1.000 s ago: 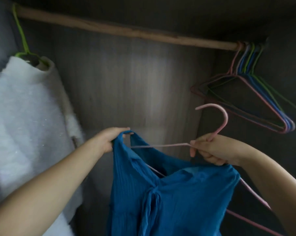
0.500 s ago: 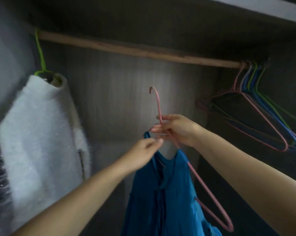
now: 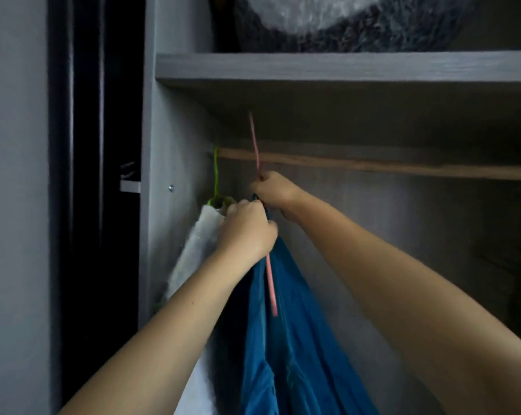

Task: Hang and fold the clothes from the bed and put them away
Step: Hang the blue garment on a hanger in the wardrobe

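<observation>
A blue garment hangs on a pink hanger inside the wardrobe. My right hand grips the hanger's neck just below the wooden rail, and the hook rises above the rail, close to the shelf's underside. My left hand is closed on the garment's top edge at the hanger's shoulder. One pink arm of the hanger shows in front of the blue cloth.
A white fluffy garment hangs on a green hanger at the rail's left end, right beside my left hand. A grey shelf above carries a dark fuzzy bundle. The wardrobe's side panel stands on the left.
Both hands have carried the hanger and blue garment up and left to the rail beside the white garment. The view has tilted upward, bringing the shelf into sight.
</observation>
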